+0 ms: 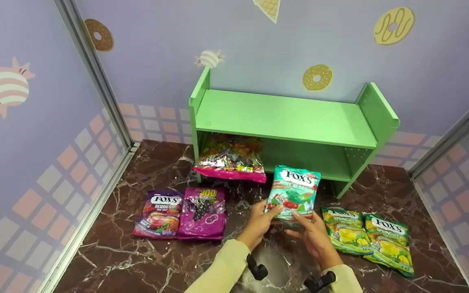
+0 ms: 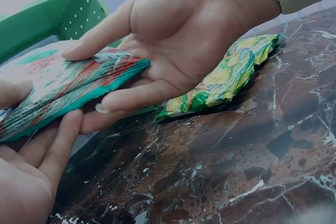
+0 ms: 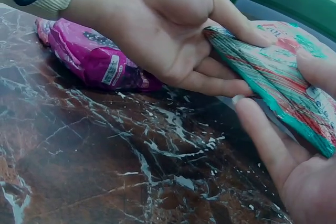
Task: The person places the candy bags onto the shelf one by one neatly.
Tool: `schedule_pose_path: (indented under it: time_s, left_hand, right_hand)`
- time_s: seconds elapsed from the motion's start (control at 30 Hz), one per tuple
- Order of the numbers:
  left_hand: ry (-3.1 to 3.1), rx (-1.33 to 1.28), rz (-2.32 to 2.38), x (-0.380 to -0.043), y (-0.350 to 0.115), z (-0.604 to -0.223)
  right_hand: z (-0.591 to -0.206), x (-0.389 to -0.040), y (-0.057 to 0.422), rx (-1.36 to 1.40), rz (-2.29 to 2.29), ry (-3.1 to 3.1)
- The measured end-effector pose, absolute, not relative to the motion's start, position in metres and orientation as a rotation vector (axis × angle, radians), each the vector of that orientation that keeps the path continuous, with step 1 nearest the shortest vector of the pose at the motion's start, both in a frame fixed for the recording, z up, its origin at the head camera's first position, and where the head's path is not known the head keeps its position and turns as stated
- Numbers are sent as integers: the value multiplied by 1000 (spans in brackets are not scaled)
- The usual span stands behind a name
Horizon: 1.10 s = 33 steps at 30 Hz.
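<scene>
A teal Fox's candy bag [image 1: 293, 191] is held up in front of the green shelf, its printed front turned upward. My left hand [image 1: 257, 224] grips its lower left corner, thumb on the front and fingers beneath. On the lower right edge my right hand [image 1: 314, 236] pinches it the same way. Both wrist views show the bag's crimped bottom edge between the two hands; the left wrist view has the right hand [image 2: 178, 40] large, and the right wrist view has the left hand [image 3: 152, 30] large.
The two-tier green shelf [image 1: 283, 118] stands against the wall. A shiny pink-edged candy bag [image 1: 230, 158] sticks out of its lower tier. Purple Berries [image 1: 161, 213] and magenta candy bags [image 1: 202, 213] lie left on the marbled floor; two green-yellow bags [image 1: 346, 230] lie right.
</scene>
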<state>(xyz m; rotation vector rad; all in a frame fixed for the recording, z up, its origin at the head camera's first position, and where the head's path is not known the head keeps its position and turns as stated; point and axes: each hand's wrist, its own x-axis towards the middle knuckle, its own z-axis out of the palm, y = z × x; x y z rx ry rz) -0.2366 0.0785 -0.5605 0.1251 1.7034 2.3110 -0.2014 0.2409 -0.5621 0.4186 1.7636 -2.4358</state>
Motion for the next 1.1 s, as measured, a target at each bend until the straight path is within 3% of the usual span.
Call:
schedule_pose_path:
  time_s: [0.43,1.1]
  left_hand:
    - [1764,3,2376,-245,87,-553]
    - [1619,44,2322,-240,82,-550]
  right_hand:
    - [-553,-215,237,459,-2458,1838]
    - [-549,-233,250,505,-2452,1842]
